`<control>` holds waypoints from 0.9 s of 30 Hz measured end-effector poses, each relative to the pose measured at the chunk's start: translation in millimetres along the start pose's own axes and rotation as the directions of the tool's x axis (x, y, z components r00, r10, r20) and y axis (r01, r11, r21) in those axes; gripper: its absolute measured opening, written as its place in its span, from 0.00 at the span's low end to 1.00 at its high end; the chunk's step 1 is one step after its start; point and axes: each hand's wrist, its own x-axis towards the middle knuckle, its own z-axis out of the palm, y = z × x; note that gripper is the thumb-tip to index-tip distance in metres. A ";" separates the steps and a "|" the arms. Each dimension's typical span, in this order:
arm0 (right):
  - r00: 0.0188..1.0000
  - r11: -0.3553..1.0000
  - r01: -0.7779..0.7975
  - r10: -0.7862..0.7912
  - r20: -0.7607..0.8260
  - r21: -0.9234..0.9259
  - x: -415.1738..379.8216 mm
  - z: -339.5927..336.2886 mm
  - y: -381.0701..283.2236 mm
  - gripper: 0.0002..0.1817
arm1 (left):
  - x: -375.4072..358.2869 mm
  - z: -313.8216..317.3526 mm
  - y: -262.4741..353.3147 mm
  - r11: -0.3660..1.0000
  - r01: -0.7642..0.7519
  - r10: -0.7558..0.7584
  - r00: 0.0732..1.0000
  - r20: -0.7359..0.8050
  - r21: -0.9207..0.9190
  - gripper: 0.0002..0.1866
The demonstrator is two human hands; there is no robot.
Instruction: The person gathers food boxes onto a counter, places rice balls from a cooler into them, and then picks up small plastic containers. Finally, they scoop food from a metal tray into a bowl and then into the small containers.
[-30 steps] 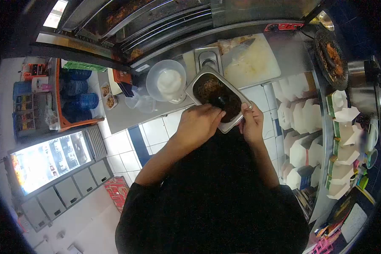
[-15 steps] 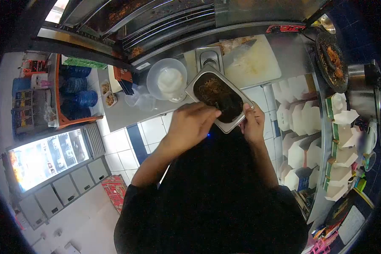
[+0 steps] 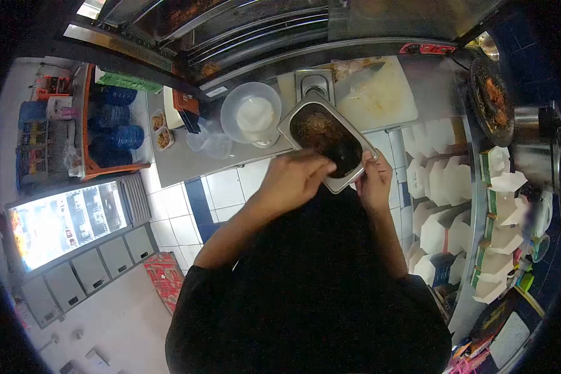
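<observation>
A steel food pan is held tilted in front of my body, above the counter's near edge. Dark brown liquid with a paler, shredded-looking or frothy patch lies inside it. My right hand is closed on the pan's right end, with the thumb over the rim. At the near-left edge, my left hand is closed in a pinch, its fingertips just over the pan. Whatever those fingers hold, if anything, is hidden. Just beyond the pan stands a smaller steel container.
A clear bowl with white contents sits left of the pan on the steel counter. Behind is a cutting board with a knife. White takeaway boxes line the right side. A dark stone mortar stands far right.
The pan's contents have shifted, and the wet surface looks lighter at the far end. My left hand has moved slightly right along the rim. The view has shifted a little.
</observation>
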 end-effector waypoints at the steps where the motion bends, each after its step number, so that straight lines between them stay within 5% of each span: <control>1: 1.000 1.000 -0.007 0.007 0.006 -0.004 0.8 -2.3 2.7 0.14 | -1.6 0.3 2.3 0.999 -0.023 0.025 0.996 0.082 -0.030 0.07; 7: 1.000 0.999 -0.001 0.001 0.014 0.037 -2.2 1.8 -0.3 0.14 | -0.3 -6.4 -3.0 0.999 -0.003 0.008 0.993 -0.115 0.046 0.07; 9: 1.000 0.999 0.010 -0.011 0.018 0.053 -1.6 3.4 -0.9 0.14 | -4.7 -2.5 0.0 0.988 -0.119 0.118 0.993 0.023 0.098 0.07; 11: 1.000 1.000 0.001 -0.001 0.008 0.006 -1.3 3.4 0.5 0.15 | -5.7 1.2 -0.5 0.994 -0.076 0.073 0.996 0.046 0.077 0.07; 14: 0.999 0.998 -0.030 0.030 0.009 -0.061 -7.4 6.8 -3.7 0.15 | -0.2 -12.5 -3.5 0.964 0.197 -0.179 0.977 0.113 -0.181 0.11; 21: 0.998 0.999 -0.051 0.051 0.039 -0.016 -6.4 8.1 2.0 0.16 | -7.5 -15.5 -8.7 0.878 0.320 -0.313 0.946 0.080 -0.355 0.12; 27: 0.998 0.999 -0.040 0.039 0.050 0.017 -3.1 3.0 9.4 0.15 | -10.3 -14.2 -7.6 0.916 0.273 -0.266 0.962 0.064 -0.293 0.12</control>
